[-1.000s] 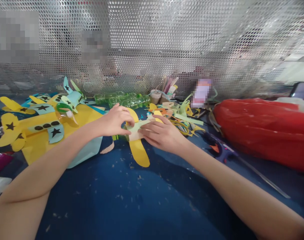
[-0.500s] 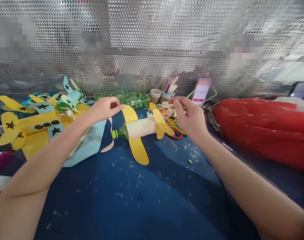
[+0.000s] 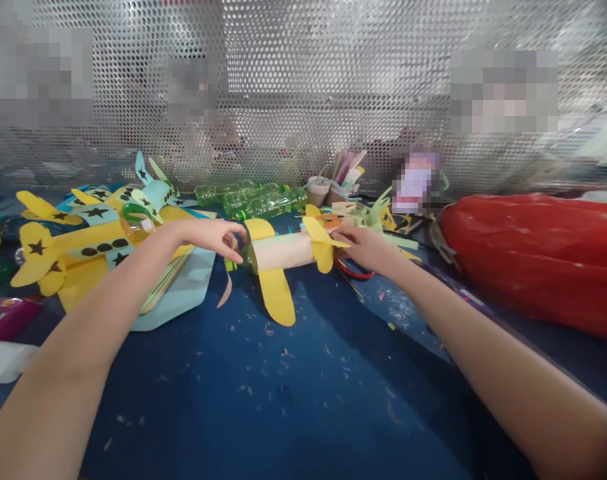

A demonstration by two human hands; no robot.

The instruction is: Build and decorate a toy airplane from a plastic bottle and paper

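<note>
Returning over the dark-blue tabletop point(image 3: 208, 393), your left hand point(image 3: 209, 235) and right hand point(image 3: 372, 251) now bracket the cream-and-yellow paper-wrapped bottle plane point(image 3: 286, 252) lying there, so both ends can be steadied.
Left thumb and fingers arch apart by its green plastic neck point(image 3: 252, 258); right fingers bend at its yellow tail point(image 3: 324, 257); actual grip, unclear.

Matt paper wings point(image 3: 277, 297), glossy red plastic bag point(image 3: 528, 257), shiny metal mesh point(image 3: 303, 73).

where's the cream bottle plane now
In the head view, the cream bottle plane is near the centre, between the left hand at its capped end and the right hand at its tail, with green bottles behind.
</note>
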